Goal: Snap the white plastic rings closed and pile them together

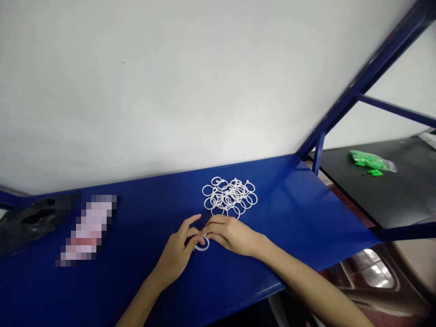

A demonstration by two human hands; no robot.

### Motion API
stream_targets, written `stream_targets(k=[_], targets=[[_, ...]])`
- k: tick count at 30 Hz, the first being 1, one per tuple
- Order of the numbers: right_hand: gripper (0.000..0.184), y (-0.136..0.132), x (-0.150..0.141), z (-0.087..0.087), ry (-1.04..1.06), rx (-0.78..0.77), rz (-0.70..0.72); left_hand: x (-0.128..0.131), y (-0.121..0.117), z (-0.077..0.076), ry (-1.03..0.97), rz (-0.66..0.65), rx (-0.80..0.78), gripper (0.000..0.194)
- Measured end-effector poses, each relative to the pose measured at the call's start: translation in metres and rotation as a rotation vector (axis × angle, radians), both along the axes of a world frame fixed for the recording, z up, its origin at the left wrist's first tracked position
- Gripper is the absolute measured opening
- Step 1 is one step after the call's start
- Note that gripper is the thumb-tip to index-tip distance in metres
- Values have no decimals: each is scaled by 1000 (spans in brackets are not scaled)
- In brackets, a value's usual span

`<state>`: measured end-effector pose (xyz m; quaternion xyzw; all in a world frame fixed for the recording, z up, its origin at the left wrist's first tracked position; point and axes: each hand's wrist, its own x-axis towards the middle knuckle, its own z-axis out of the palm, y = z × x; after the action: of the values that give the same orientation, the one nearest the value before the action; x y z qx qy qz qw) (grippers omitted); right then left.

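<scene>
Between my two hands is a white ring, just above or on the blue table; I cannot tell which. My left hand pinches it from the left with thumb and fingers, the index finger lifted away. From the right, my right hand has its thumb and fingertips closed at the ring's upper edge. The fingers partly hide the top of the ring. Right behind my hands lies a loose pile of white rings, several overlapping, each with a small knob or eyelet.
The blue table runs along a white wall. A black plastic bag and a blurred pinkish item lie at the left. Blue metal framing rises at the right. Beyond it, a black table bears a bag of green pieces.
</scene>
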<state>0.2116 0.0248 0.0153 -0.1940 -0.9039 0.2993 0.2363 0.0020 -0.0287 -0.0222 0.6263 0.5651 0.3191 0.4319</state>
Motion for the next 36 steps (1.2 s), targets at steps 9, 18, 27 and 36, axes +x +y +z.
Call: stream_targets(k=[9,18,27,36], targets=[[14,70,44,18,65,4,-542,-11,15,-3,-181,277,58,40],[13,148,67,-7,-155,-154,-726,-14,18,-4,-134,216,59,32],[33,152,65,-6,-244,-158,-697,-16,19,-4,-114,197,34,32],[31,149,62,-1,-182,-38,-801,-13,17,-1,-9,287,148,30]])
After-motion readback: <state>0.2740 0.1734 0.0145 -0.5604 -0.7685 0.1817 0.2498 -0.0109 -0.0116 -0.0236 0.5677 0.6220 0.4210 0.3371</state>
